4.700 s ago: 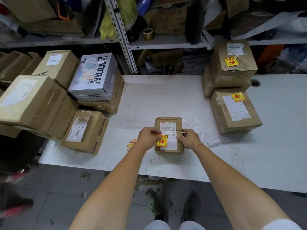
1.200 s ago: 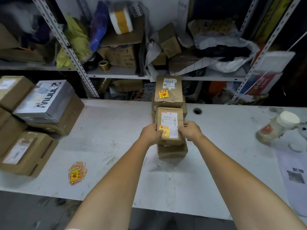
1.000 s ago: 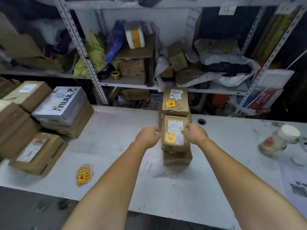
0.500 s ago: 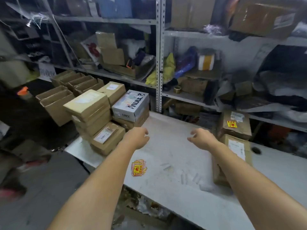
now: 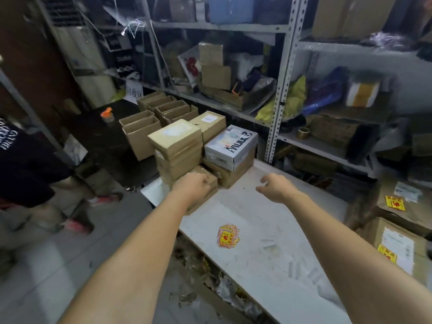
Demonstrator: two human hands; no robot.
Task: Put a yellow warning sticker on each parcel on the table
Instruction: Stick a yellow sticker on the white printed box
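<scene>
At the left end of the white table (image 5: 268, 265), my left hand (image 5: 194, 186) hovers with loosely curled fingers over a low brown parcel (image 5: 213, 181); I cannot tell if it touches. My right hand (image 5: 275, 186) hangs relaxed and empty above the table. Behind the low parcel stand a stack of brown parcels (image 5: 175, 141) and a grey printed box (image 5: 230, 146), with no yellow sticker showing. A loose pile of yellow warning stickers (image 5: 228, 237) lies between my forearms. At the right edge, two brown parcels (image 5: 402, 204) (image 5: 397, 249) each carry a yellow sticker.
Metal shelving (image 5: 279, 97) full of boxes and bags runs behind the table. Open cartons (image 5: 161, 111) stand beyond the table's left end. A person in dark clothes and pink shoes (image 5: 30, 164) stands on the floor at the left. Debris lies under the table's near edge.
I set the stickered parcel on the right-hand stack, let go with both hands and turned left. Both hands have moved toward the parcels at the table's left end.
</scene>
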